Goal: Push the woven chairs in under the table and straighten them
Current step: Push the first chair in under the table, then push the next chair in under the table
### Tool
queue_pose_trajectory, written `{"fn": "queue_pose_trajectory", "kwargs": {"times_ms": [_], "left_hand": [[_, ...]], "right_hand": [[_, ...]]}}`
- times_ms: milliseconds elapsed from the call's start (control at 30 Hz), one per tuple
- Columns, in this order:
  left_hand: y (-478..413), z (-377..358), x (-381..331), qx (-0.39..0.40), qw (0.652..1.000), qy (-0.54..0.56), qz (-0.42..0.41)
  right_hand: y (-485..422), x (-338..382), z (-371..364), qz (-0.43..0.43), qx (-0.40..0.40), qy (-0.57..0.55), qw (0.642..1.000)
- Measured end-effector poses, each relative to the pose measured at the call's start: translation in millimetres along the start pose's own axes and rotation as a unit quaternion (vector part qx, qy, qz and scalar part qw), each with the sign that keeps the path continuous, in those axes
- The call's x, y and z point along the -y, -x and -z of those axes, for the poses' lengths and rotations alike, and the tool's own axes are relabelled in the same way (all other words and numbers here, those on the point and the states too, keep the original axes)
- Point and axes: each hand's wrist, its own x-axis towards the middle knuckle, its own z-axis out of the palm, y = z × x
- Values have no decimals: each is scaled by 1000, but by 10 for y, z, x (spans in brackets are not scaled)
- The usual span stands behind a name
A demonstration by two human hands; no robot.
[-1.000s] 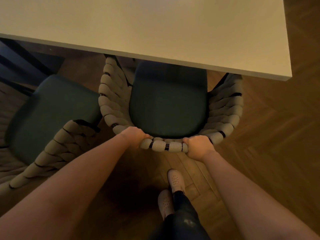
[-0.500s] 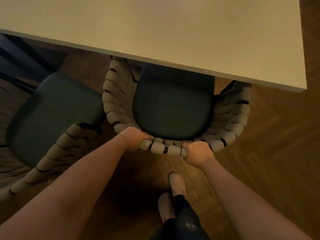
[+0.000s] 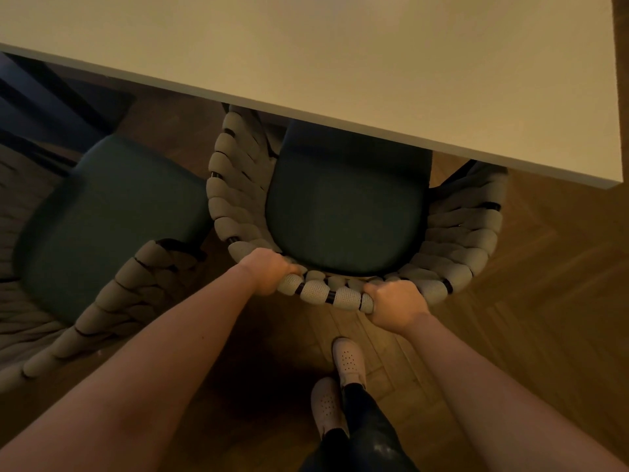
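A woven chair [image 3: 469, 240] with thick beige rope wrapped round its curved back and a dark green seat cushion stands below me. Its front part is under the white table [image 3: 340, 63]. My left hand [image 3: 270, 271] grips the top rail of the backrest on the left. On the right of the same rail my right hand [image 3: 396, 306] is closed round the rope. A second woven chair [image 3: 112, 212] of the same kind stands to the left, turned at an angle and mostly out from the table.
The floor is dark herringbone parquet [image 3: 544, 318]. My two feet in pale perforated shoes [image 3: 347, 362] stand just behind the held chair. The table's near right corner [image 3: 612, 180] juts out at the right. Dark furniture lies under the table at far left.
The held chair has slid a little further under the table and turned slightly, with both hands keeping their grip. The view has shifted with it.
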Motion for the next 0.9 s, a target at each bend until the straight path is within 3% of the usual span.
{"fn": "queue_pose_trajectory", "kwargs": {"times_ms": [467, 700, 900], "left_hand": [[-12, -51, -57, -7, 999, -29, 30], [248, -347, -17, -146, 988, -36, 23], [1186, -1036, 510, -233, 970, 62, 32]], "right_hand": [[-21, 37, 53, -15, 47, -4, 999], [5, 304, 146, -106, 72, -22, 992], [-186, 1551, -24, -85, -74, -38, 993]]}}
